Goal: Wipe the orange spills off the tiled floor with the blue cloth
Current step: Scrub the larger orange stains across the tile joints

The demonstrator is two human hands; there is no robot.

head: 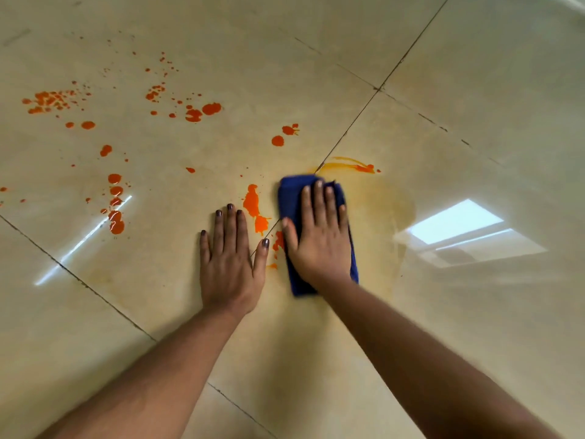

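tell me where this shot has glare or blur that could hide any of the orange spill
Head view: a bright window reflection glares off the glossy floor right of the blue cloth; a thin light streak cuts across the orange drops on the left. The cloth and right hand are slightly motion-blurred; the left hand is sharp. Grout lines bow from the wide lens.

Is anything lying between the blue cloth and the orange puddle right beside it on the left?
Nothing visible. The cloth, under the right hand, sits just right of the puddle, bare tile between. The left hand rests flat nearer the camera.
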